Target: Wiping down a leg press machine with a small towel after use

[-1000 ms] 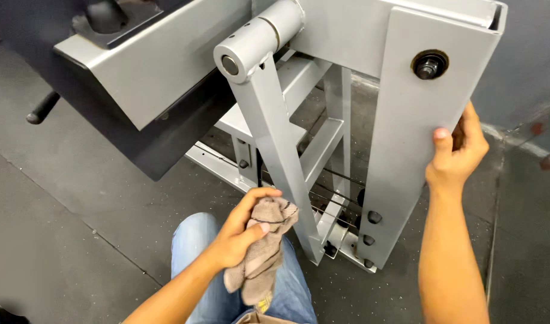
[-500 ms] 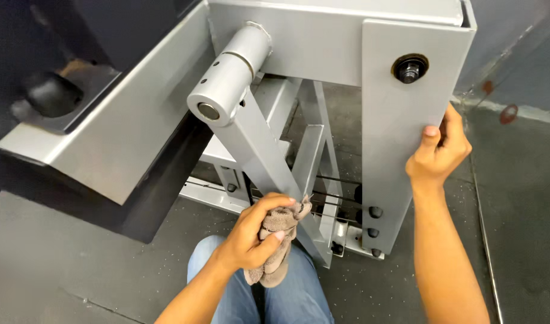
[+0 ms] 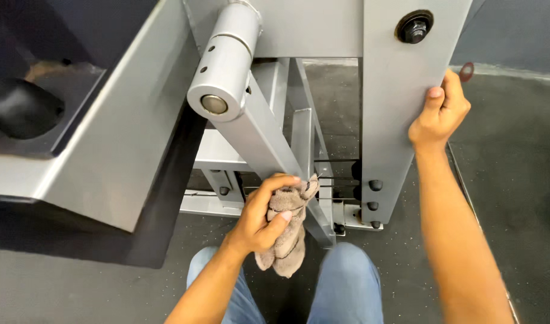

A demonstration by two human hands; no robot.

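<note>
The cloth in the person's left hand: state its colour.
The cloth is greyish brown, shown best in the head view.

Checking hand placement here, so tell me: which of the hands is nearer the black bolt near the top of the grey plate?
Right. The right hand grips the plate's edge just below the black bolt; the left hand holds a rag far lower.

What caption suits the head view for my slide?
Left hand presses a brown rag on a grey machine strut; right hand grips the side plate.
</note>
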